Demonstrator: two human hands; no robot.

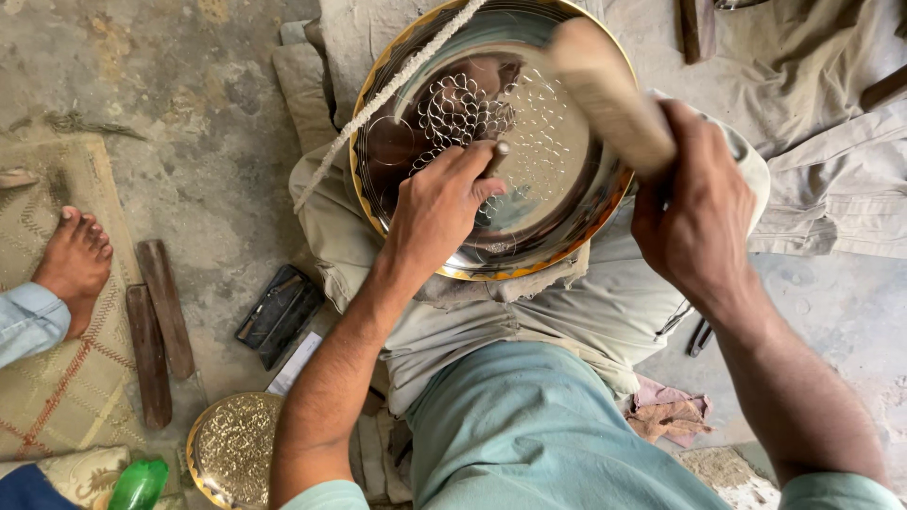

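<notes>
**Resting on the lap: a round metal plate under punch and mallet**

Lying across the person's lap is a large, shiny round metal plate (567, 203) with a golden rim, tilted slightly toward the camera and bedded on grey cloth (614, 312) over the knees. Part of its polished face carries a cluster of small scale-shaped impressions; the remainder is smooth and mirrors the hands above it. A pale twisted cord (378, 99) crosses the plate's upper left edge and runs down to the left.

The right hand (694, 222) is closed around the handle of a wooden mallet (605, 90), whose blurred head hangs over the upper right of the plate. The left hand (439, 212) is closed around a slim metal punch (496, 156), its tip set on the plate's face just beside the patterned area; the grip of each hand is a full fist.

On the concrete floor at lower left sits a smaller golden plate (231, 449), its whole face covered with fine embossing. Two dark wooden sticks (161, 326) lie side by side near it, next to a dark flat case (279, 312). A woven mat (66, 378) at far left bears another person's bare foot (74, 260). A green bottle (140, 484) shows at the bottom edge, and a crumpled pinkish rag (671, 416) lies by the right knee.
</notes>
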